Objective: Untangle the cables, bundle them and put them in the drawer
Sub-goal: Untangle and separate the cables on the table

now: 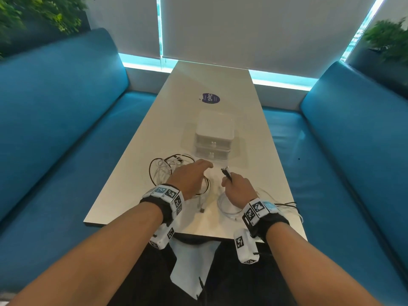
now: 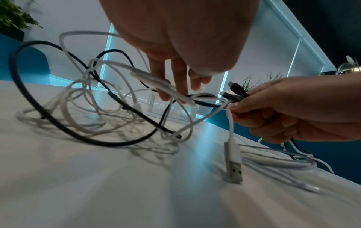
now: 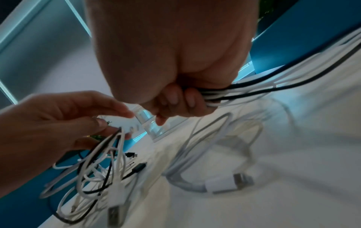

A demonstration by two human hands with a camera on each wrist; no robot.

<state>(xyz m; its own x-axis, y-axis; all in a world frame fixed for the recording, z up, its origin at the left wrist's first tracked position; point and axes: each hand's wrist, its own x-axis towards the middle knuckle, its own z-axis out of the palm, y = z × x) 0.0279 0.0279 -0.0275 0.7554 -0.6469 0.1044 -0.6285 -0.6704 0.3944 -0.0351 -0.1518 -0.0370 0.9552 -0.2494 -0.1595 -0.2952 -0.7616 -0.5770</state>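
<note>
Right hand (image 1: 237, 188) fist-grips gathered cable ends (image 1: 226, 173), left hand (image 1: 191, 177) beside it, fingers spread, lifting loops of the cable tangle (image 1: 167, 171) still knotted, nothing bundled, drawer box (image 1: 213, 138) beyond shut.

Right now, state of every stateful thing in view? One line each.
Left hand: fingers extended, touching the tangle.
Right hand: grips several cable ends.
Tangle: black and white cables still knotted, on the table.
White coil: coiled, loose on table.
Drawers: both closed.
</note>
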